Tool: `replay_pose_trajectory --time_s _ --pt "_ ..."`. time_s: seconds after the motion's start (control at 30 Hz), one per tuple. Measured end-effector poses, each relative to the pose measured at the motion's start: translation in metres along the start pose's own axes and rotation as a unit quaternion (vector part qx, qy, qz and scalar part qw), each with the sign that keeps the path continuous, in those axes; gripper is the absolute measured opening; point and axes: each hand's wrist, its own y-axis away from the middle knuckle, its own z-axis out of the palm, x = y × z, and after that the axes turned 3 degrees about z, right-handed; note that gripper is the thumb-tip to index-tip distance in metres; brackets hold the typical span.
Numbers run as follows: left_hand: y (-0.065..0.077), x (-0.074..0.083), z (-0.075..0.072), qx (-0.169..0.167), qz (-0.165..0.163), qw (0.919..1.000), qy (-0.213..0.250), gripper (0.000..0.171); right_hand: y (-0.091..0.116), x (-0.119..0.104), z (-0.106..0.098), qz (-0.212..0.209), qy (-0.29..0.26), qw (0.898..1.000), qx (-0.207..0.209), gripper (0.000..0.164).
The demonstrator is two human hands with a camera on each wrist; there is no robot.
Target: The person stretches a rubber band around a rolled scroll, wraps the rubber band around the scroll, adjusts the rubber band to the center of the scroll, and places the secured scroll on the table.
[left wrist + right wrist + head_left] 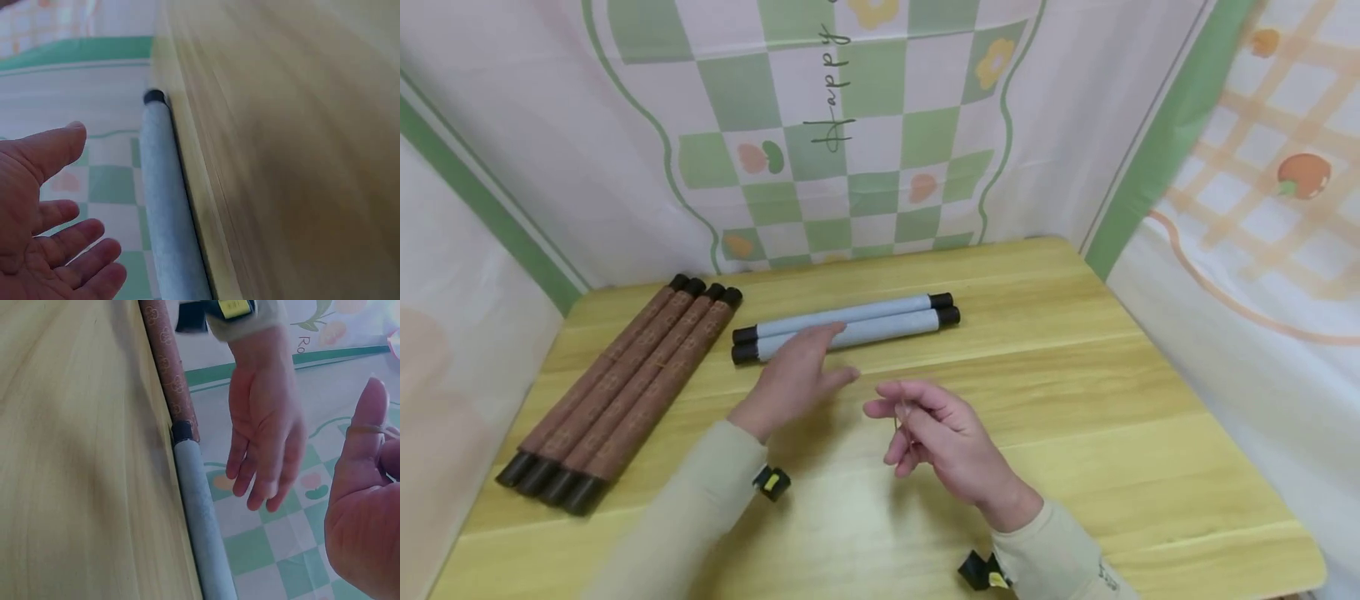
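Two light-blue scrolls (887, 327) with black end knobs lie side by side toward the back of the table. My left hand (795, 377) is over their left part, fingers relaxed and thumb spread, holding nothing. In the left wrist view, one blue scroll (167, 200) runs past those fingertips. My right hand (951, 437) is held above the table, in front of the scrolls. It holds a thin tan rubber band (896, 421) between thumb and curled fingers; in the right wrist view the band (365, 429) crosses the thumb.
Several brown patterned scrolls (632, 379) with black ends lie in a slanted row on the left of the wooden table (1112, 400). Printed cloth (880, 100) hangs along the back and both sides of the table.
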Motion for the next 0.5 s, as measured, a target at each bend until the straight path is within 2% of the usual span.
replay_pose_trajectory --time_s 0.1,0.2,0.5 --pt "-0.018 -0.009 0.000 -0.005 0.003 0.9985 -0.054 0.083 0.000 0.002 0.000 0.002 0.016 1.000 0.000 0.032" --pt "-0.034 -0.015 0.003 -0.018 0.003 0.9961 -0.086 0.092 0.000 0.004 0.000 0.001 0.027 1.000 -0.006 0.033" --pt "-0.073 -0.028 0.013 -0.068 -0.021 0.9862 -0.150 0.112 0.003 0.007 0.002 0.005 0.033 0.999 -0.018 0.036"
